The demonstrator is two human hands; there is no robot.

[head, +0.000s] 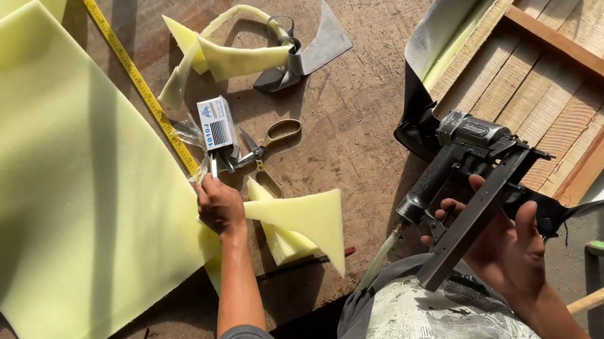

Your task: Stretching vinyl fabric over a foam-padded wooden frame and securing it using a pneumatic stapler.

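Note:
My left hand (219, 201) reaches out over the worn wooden table and pinches a small silvery strip that comes out of a little white and blue box (216, 122). Small scissors (268, 140) with tan handles lie just right of the box. My right hand (511, 237) grips a grey pneumatic staple gun (466, 175), held tilted above the table edge near my chest, its hose trailing off at the lower left.
A big sheet of pale yellow foam (33, 173) covers the left of the table, with cut foam scraps (303, 222) near my left hand. A yellow tape measure (136, 79) runs along the foam. A wooden slatted frame (583, 41) wrapped in grey sheet lies at right.

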